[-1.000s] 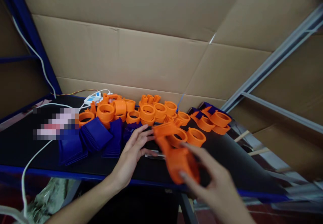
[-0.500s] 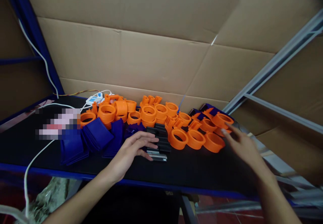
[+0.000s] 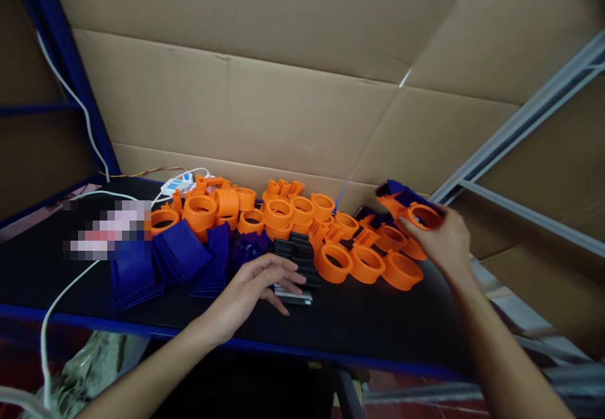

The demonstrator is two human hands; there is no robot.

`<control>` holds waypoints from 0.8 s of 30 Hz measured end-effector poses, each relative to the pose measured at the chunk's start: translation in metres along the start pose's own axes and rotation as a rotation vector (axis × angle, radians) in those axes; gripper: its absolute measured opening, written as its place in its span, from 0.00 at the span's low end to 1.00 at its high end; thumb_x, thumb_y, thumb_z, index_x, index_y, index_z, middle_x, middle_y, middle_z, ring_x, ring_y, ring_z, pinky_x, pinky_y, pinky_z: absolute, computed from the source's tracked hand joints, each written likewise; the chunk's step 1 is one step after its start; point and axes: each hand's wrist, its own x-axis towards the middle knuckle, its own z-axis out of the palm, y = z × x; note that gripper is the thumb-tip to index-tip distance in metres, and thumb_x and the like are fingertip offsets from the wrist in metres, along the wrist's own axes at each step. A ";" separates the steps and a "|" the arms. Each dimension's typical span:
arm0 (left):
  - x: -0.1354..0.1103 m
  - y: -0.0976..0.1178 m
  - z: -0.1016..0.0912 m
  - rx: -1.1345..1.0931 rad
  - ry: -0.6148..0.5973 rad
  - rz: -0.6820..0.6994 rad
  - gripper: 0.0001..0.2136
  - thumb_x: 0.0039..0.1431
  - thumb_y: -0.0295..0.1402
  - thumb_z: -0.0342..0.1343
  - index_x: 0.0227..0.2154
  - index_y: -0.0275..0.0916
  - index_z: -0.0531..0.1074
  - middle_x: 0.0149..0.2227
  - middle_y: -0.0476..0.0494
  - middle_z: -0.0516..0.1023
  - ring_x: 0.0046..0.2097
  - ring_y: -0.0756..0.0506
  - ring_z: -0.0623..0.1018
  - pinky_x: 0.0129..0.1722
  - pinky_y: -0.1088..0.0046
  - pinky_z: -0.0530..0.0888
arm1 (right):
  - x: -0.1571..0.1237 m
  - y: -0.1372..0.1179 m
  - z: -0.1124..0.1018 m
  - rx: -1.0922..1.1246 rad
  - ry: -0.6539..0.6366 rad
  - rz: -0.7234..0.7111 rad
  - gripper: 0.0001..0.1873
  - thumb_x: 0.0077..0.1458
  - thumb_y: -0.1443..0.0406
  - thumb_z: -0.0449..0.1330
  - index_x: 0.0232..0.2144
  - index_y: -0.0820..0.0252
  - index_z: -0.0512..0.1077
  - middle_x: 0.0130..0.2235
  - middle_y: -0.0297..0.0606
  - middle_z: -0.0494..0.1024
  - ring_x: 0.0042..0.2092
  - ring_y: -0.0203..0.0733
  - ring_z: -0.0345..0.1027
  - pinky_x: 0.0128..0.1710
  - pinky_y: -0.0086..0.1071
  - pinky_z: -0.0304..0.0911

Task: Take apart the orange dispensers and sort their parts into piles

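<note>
My right hand point(image 3: 447, 242) grips an orange plastic ring part point(image 3: 425, 216) with a dark blue piece attached, raised over the right end of the table. Its thumb is at the near side of the ring; the other fingers are mostly hidden behind it. Below it lie several more orange ring parts point(image 3: 401, 270). My left hand point(image 3: 258, 286) hovers with fingers apart and nothing held, by a stack of black strips point(image 3: 302, 258). Silver strips point(image 3: 300, 297) lie partly behind its fingertips. Dark blue flat sheets point(image 3: 182, 252) lie in piles left of that hand.
More orange ring parts point(image 3: 201, 211) are heaped along the back of the black tabletop point(image 3: 359, 324). A white power strip point(image 3: 177, 184) with cables sits at the back left. Cardboard point(image 3: 265, 104) walls the rear, and a metal frame point(image 3: 520, 123) slants along the right.
My right hand has closed on an orange ring part with its blue piece and lifted it off the others. My left hand has shifted slightly right and down, still open.
</note>
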 end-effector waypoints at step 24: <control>-0.004 0.006 -0.004 -0.007 0.276 0.052 0.19 0.53 0.41 0.67 0.44 0.35 0.76 0.44 0.37 0.81 0.44 0.40 0.80 0.36 0.72 0.75 | -0.148 -0.205 -0.040 0.314 -0.367 -0.817 0.19 0.65 0.73 0.53 0.57 0.64 0.66 0.45 0.46 0.81 0.42 0.44 0.78 0.40 0.37 0.75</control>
